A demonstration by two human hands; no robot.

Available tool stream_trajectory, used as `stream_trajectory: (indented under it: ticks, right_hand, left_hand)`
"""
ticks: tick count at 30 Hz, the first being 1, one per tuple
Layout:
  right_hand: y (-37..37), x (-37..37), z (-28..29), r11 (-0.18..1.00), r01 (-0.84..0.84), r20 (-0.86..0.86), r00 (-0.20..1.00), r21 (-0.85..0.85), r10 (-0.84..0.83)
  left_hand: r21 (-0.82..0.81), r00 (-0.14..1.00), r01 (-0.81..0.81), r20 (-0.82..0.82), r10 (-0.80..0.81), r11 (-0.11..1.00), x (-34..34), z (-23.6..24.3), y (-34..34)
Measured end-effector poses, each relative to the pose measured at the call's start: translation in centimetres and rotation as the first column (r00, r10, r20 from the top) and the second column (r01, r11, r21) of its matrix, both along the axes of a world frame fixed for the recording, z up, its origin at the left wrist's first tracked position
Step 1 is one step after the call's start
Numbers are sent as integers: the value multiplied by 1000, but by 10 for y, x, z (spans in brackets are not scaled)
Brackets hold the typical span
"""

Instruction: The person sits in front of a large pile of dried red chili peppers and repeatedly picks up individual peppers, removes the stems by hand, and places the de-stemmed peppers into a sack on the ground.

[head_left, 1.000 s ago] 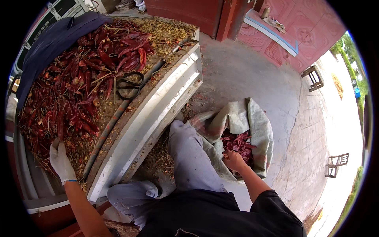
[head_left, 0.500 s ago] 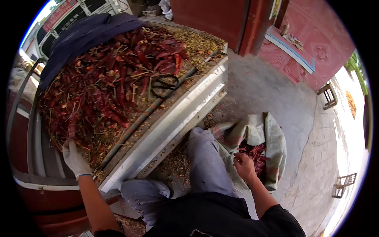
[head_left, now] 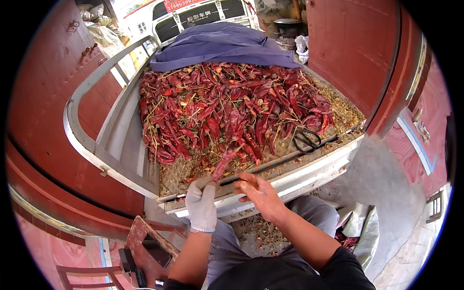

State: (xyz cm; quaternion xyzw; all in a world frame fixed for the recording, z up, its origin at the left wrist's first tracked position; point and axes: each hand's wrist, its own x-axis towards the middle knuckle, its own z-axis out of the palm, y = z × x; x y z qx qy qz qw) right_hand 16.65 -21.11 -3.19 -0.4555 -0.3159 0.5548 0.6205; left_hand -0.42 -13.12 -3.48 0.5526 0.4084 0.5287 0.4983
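In its white knit glove, my left hand (head_left: 201,205) pinches a dried red chili pepper (head_left: 224,166) by one end, just above the near edge of the truck bed. The chili points up and slightly right. Close beside it on the right, my bare right hand (head_left: 260,195) is open, its fingers loosely bent toward the chili with nothing seen in them. Beyond both hands spreads a large heap of dried red chilies (head_left: 208,113) with pale stems. Black-handled scissors (head_left: 306,141) lie at the heap's right near corner; their blades cannot be made out.
A dark blue cloth (head_left: 222,46) covers the far side of the heap. The truck bed's white near edge (head_left: 309,175) runs in front of my knees, with a metal rail (head_left: 106,164) at left. A pale woven sack (head_left: 369,234) containing chilies stands right of my leg.
My left hand has lifted a chili off the heap. My right hand has left the sack and come beside the left hand. The view has swung left toward the truck bed.
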Motion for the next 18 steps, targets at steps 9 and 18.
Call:
stream_trajectory:
  ticks: [9, 18]
  right_hand:
    - [-4, 8, -11, 994, -66, 263, 961, -82, 85]
    - [-34, 8, 3, 975, -220, 752, 645, 16, 133]
  left_hand:
    - [-68, 865, 238, -438, -243, 969, -21, -24, -49]
    - [-150, 878, 417, -187, -440, 896, -16, -12, -32]
